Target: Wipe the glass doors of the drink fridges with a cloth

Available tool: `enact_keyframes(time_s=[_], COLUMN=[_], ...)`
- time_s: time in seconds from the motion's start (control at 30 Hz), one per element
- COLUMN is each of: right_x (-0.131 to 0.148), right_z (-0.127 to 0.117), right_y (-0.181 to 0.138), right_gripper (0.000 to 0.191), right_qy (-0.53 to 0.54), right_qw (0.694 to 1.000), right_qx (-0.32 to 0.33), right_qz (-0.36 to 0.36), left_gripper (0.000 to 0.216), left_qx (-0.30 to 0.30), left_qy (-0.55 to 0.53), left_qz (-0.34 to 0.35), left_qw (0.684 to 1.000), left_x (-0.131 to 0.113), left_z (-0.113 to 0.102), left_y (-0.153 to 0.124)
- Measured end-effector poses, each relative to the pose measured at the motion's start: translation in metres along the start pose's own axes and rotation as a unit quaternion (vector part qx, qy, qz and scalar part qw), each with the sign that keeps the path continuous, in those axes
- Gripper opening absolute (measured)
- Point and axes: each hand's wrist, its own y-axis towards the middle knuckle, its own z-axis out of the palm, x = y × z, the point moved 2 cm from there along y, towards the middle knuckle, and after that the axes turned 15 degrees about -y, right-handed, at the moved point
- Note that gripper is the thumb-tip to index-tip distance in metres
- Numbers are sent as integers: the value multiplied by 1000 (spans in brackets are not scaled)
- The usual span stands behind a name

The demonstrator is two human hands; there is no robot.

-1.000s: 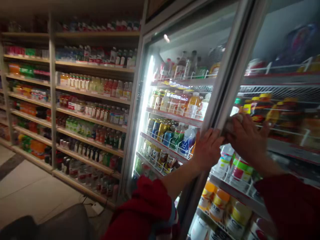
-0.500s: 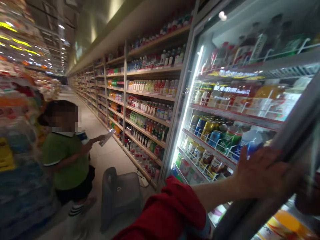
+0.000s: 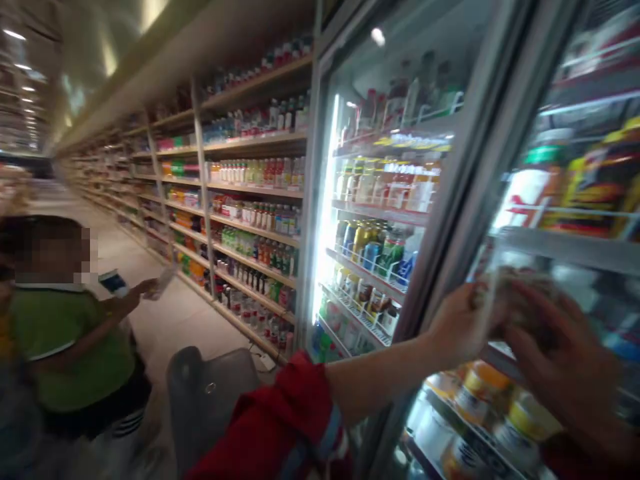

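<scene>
My left hand (image 3: 455,327) reaches out from a red sleeve, fingers curled round the edge of the glass fridge door (image 3: 465,180). Just right of it, my right hand (image 3: 565,363) is blurred by motion; its fingers curl round a pale brownish thing (image 3: 517,300) that I cannot make out, held against the door. Behind the glass stand bottles with orange and yellow lids (image 3: 480,387) on a white wire shelf. Cans and bottles (image 3: 373,247) fill the lit fridge shelves to the left of the door.
A person in a green shirt (image 3: 65,340) stands at the left in the aisle, holding something small. A grey plastic stool (image 3: 210,393) sits on the floor beside my sleeve. Long wooden shelves of bottled drinks (image 3: 250,220) run down the aisle.
The view has swung right and nearer the fridge. My right hand has come back into view beside the left, which still grips the door edge. The person in green is now further left.
</scene>
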Motion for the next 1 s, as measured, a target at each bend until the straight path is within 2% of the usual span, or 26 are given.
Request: enact_keyframes(time_s=[0.07, 0.17, 0.3, 0.4, 0.5, 0.57, 0.67, 0.73, 0.87, 0.93, 1.0], right_x=[-7, -13, 3, 16, 19, 21, 33, 47, 81, 95, 103], right_z=[-8, -24, -38, -37, -25, -12, 13, 33, 85, 115, 145], right_y=[-1, -4, -13, -20, -22, -22, -22, -19, -2, 14, 32], right_gripper=[48, 46, 53, 59, 65, 67, 64, 61, 56, 52, 49], right_qy=[69, 79, 62, 51, 15, 2, 13, 22, 24, 5, -26], right_qw=[997, 995, 996, 993, 997, 996, 992, 988, 984, 983, 984], right_qx=[6, 13, 56, 84, 53, 40, 17, -9, -62, -93, -114], right_qz=[40, 67, -22, -61, -62, -80, -126, -152, -168, -160, -135], left_gripper=[43, 47, 41, 40, 44, 42, 41, 43, 47, 49, 49], left_qx=[-10, 6, 10, 19, 43, 65, 83, 82, 64, 44, 26], left_qy=[-2, -10, -18, -70, -101, -91, -71, -47, 99, 230, 363], left_qz=[10, -1, 1, -38, -74, -74, -49, -26, 46, 105, 167], left_qw=[1000, 1000, 1000, 997, 991, 991, 993, 995, 992, 967, 916], left_x=[-3, -7, -2, 2, -6, -16, -35, -48, -77, -96, -116], left_z=[8, 15, 17, 18, 13, 5, -17, -39, -101, -139, -177], left_y=[-6, -17, -28, -33, -35, -36, -32, -26, 0, 18, 38])
